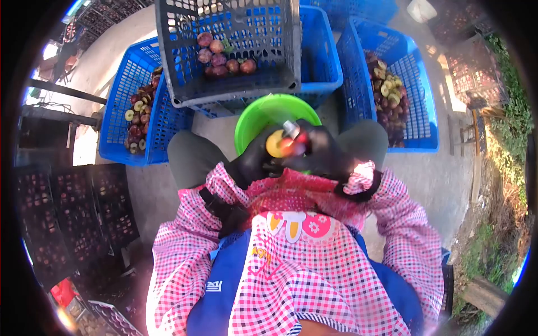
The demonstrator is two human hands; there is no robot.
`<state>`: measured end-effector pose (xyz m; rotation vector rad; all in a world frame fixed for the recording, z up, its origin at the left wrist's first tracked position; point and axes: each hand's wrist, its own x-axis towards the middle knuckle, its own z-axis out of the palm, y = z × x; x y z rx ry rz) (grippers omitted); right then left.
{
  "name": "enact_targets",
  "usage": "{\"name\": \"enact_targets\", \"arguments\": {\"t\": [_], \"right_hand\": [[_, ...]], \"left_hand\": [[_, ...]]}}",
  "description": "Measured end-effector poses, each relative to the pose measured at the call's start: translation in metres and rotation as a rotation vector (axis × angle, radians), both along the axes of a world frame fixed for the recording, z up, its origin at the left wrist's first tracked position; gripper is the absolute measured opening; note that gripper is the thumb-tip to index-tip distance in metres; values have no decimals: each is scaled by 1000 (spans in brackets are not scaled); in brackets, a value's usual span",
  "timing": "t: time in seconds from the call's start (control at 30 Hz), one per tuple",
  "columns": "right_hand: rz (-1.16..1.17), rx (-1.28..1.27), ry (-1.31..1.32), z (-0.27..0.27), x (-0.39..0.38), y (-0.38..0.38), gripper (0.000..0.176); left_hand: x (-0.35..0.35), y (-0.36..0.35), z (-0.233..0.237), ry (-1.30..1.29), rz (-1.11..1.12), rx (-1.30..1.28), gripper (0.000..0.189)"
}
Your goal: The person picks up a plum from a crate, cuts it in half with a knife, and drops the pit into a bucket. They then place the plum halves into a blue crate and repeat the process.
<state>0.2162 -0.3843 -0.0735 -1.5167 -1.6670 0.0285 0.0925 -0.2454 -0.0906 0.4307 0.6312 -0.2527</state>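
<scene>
My left hand (252,163), in a black glove, is closed around a red-skinned fruit with a cut face of yellow flesh (274,144). Facing it, my black-gloved right hand (320,150) is curled closed at the red side of the fruit, smeared by motion. A short, shiny metal blade (291,129) sticks up between the hands; its handle is hidden by the right glove. Both hands are above the near part of a bright green bucket (246,126) between my knees.
A tilted black crate (235,92) with several whole red fruits rests on a blue crate (322,50). Blue crates at the left (120,106) and right (417,106) contain cut fruit with pale flesh. Dark stacked crates (75,215) stand at far left.
</scene>
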Motion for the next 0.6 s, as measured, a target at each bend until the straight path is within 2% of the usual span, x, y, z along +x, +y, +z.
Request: {"name": "enact_targets", "arguments": {"t": [0.07, 0.1, 0.13, 0.2, 0.23, 0.3, 0.33, 0.4, 0.43, 0.47, 0.5, 0.53, 0.57, 0.6], "right_hand": [[-104, -204, 1582, -18, 4, -10, 41], [67, -84, 1682, -27, 7, -8, 40], [109, -34, 1702, -32, 6, -11, 41], [112, -49, 1745, -36, 4, -14, 44], [103, -39, 1739, -34, 2, -14, 44], [106, -28, 1834, -27, -1, -13, 45], [104, -25, 1829, -24, 1, -15, 45], [28, -181, 1535, -16, 4, -15, 46], [-114, -179, 1533, 8, 1, -14, 49], [-170, -200, 1345, -3, 16, -24, 52], [-322, -122, 1418, 13, 22, -28, 46], [-499, 24, 1310, 54, 20, -31, 39], [-593, 127, 1260, 38, 48, -53, 30], [-590, 160, 1298, 34, 83, -87, 32]], "left_hand": [[-2, 11, -10, -301, -70, 453, 37], [-6, 11, -10, -437, -110, 674, 38], [-7, 13, -9, -437, -108, 678, 38], [-3, 14, -3, -354, 12, 360, 32], [-1, 17, -8, -362, 2, 358, 32], [5, 25, -13, -400, -20, -235, 31], [8, 22, -9, -405, -23, -235, 31], [8, 12, 4, -173, 191, 33, 39], [-1, 20, -20, -278, 232, 151, 41], [-14, 40, -44, -383, 271, 272, 43], [-24, 74, -46, -247, 419, 668, 46], [-32, 84, 6, -142, 575, 911, 47], [-55, 140, -9, -229, 749, 787, 48], [-69, 186, 22, 98, 706, 1174, 46]]}}
